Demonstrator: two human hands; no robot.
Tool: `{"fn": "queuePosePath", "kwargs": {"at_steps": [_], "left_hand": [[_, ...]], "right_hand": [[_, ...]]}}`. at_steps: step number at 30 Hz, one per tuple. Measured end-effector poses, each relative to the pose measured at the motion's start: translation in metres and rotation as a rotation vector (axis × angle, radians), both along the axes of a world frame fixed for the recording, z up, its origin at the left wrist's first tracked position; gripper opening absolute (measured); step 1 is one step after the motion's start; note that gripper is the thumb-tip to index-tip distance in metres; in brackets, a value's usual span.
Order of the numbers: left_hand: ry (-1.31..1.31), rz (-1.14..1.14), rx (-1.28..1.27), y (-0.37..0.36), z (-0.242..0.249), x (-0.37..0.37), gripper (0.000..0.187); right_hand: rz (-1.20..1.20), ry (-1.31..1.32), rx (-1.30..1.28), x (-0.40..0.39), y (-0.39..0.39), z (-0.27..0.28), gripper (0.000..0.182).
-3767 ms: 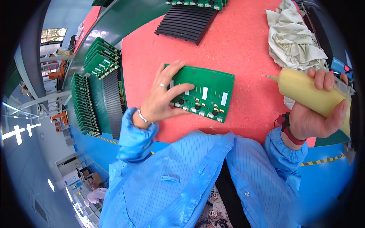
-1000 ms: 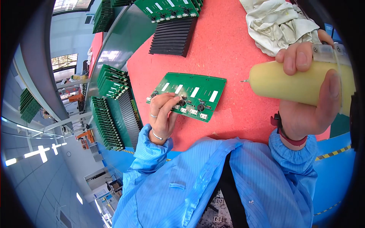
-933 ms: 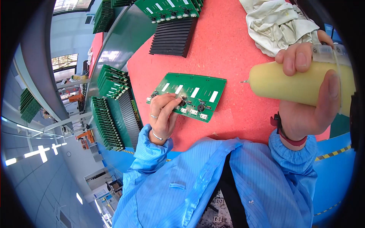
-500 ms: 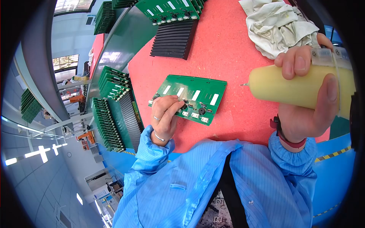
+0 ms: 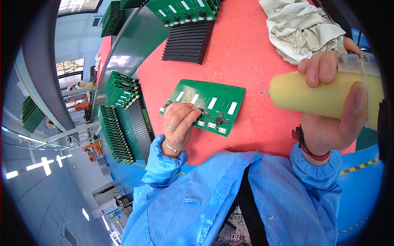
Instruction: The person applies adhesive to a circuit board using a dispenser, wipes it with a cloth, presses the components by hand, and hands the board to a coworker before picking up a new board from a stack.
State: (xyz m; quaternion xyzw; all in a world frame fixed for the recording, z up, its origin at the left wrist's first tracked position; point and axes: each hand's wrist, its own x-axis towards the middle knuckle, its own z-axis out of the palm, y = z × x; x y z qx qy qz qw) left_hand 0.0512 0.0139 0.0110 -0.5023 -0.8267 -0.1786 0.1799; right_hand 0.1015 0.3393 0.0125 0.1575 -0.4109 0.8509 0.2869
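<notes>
A green circuit board [image 5: 223, 94] lies tilted on the red mat, carrying white label patches, round black components and white connectors along its near edge. My left hand [image 5: 178, 123] is closed on its near left part, fingertips pinched at a black component; what exactly sits between them is partly hidden. To the right, a thick yellow bottle [image 5: 303, 94] with a thin needle-like tip points left towards the board, apart from it. Wrapped round that bottle is my right hand [image 5: 328, 119], with the thumb on the near side and the fingers on the far side.
Beyond the board, a black slotted rack [image 5: 186, 43] holds more green boards [image 5: 180, 12]. Racked boards [image 5: 117, 133] also stand at the left. A crumpled pale cloth [image 5: 299, 28] lies at the far right of the red mat [image 5: 242, 53].
The circuit board has shifted very slightly, its right end now a little nearer me. My left fingers have moved slightly on it. The yellow bottle stays almost in place.
</notes>
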Motion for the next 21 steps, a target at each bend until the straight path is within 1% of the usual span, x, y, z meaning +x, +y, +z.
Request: {"fn": "queuePosePath", "kwargs": {"at_steps": [5,8,11,14,21], "left_hand": [[-0.029,0.036,0.003,-0.0037,-0.0056,0.0014,0.036],[-0.045,0.019,0.002,-0.0056,-0.0046,0.0023,0.035],[-0.108,0.011,0.078,-0.0017,-0.0066,0.0061,0.035],[-0.061,-0.064,0.048,-0.0030,-0.0071,0.0045,0.036],[-0.008,-0.056,0.040,-0.0014,-0.0053,0.0054,0.036]], "right_hand": [[-0.024,-0.079,0.004,0.0020,-0.0009,0.0005,0.055],[-0.079,-0.032,0.025,-0.0001,-0.0024,0.0007,0.055],[-0.076,-0.015,-0.007,-0.0005,-0.0039,0.0016,0.055],[-0.050,-0.032,-0.052,-0.0002,-0.0047,0.0029,0.054],[-0.022,-0.046,-0.071,-0.0013,-0.0040,0.0029,0.052]]}}
